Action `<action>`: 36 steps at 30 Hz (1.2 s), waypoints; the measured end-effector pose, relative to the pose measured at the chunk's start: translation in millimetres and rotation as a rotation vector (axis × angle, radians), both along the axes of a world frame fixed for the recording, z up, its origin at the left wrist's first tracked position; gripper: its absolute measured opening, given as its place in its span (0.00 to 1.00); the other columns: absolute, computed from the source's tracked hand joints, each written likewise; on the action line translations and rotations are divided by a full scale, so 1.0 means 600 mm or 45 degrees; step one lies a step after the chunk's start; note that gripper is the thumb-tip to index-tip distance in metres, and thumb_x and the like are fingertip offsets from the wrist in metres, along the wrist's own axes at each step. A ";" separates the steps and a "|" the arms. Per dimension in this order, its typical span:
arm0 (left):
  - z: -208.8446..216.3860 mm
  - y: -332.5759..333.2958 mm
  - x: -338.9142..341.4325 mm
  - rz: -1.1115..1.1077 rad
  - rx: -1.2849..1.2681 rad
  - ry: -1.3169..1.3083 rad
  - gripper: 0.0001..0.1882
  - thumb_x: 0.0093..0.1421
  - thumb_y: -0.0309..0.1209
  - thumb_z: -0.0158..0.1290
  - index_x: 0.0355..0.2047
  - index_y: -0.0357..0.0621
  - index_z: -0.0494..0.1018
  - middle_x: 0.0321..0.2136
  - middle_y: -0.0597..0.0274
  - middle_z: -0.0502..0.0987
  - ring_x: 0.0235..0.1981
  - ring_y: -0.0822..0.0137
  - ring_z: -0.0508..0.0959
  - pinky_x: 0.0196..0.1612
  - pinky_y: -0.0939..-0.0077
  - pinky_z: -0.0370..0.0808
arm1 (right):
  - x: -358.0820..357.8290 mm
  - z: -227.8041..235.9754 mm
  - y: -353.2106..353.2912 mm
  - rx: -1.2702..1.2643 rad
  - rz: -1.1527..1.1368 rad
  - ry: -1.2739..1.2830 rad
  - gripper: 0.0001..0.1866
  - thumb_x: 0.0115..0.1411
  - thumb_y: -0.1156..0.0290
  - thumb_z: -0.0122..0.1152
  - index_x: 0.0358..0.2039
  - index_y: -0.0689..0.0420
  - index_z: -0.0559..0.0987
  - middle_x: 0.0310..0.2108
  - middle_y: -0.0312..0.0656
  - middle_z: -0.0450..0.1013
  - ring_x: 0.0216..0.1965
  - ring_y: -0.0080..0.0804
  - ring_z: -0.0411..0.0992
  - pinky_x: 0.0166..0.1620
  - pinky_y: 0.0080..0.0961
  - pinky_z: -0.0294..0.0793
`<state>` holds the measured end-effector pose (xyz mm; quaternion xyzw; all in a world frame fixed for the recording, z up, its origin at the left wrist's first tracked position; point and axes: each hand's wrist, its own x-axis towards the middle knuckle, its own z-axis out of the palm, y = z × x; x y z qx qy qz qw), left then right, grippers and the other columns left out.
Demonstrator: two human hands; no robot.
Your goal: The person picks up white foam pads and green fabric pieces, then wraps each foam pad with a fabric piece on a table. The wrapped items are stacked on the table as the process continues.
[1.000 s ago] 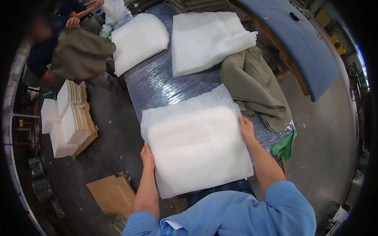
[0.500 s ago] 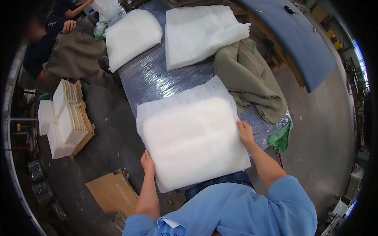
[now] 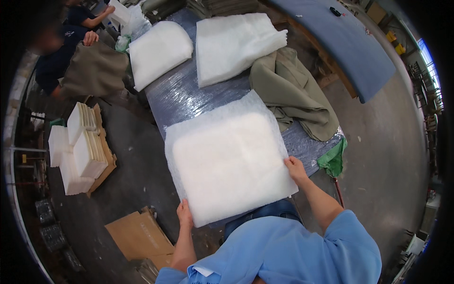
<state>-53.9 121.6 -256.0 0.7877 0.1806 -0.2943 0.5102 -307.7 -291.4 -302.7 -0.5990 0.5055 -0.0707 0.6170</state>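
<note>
A white cushion pad (image 3: 231, 165) lies on a larger thin sheet of white batting (image 3: 213, 117), over the near end of a table wrapped in shiny clear film (image 3: 177, 90). My left hand (image 3: 185, 215) is closed on the near left edge of the pad and batting. At the right edge, my right hand (image 3: 295, 170) grips the same layers, lower than the middle of that side. The fingers of both hands are partly hidden under the edge. Beyond the pad, a crumpled olive-grey fabric cover (image 3: 295, 94) rests on the table's right side.
Two white padding stacks, one rounded (image 3: 161, 52) and one squarish (image 3: 236, 47), occupy the far table. White foam blocks (image 3: 87, 146) stand at left, flattened cardboard (image 3: 139, 234) below. A co-worker (image 3: 61, 57) holds grey-brown fabric (image 3: 97, 71). A blue-topped table (image 3: 340, 47) stands at right.
My left hand has slid down toward the pad's near left corner. My right hand has shifted slightly down along the right edge. The pad's near edge has moved up a little.
</note>
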 end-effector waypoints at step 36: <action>0.059 0.122 -0.073 0.077 -0.125 0.125 0.18 0.71 0.46 0.52 0.36 0.43 0.78 0.23 0.66 0.76 0.18 0.72 0.73 0.18 0.74 0.70 | -0.119 0.053 0.151 0.261 -0.137 -0.067 0.08 0.68 0.63 0.60 0.36 0.54 0.78 0.25 0.31 0.76 0.19 0.20 0.70 0.21 0.20 0.70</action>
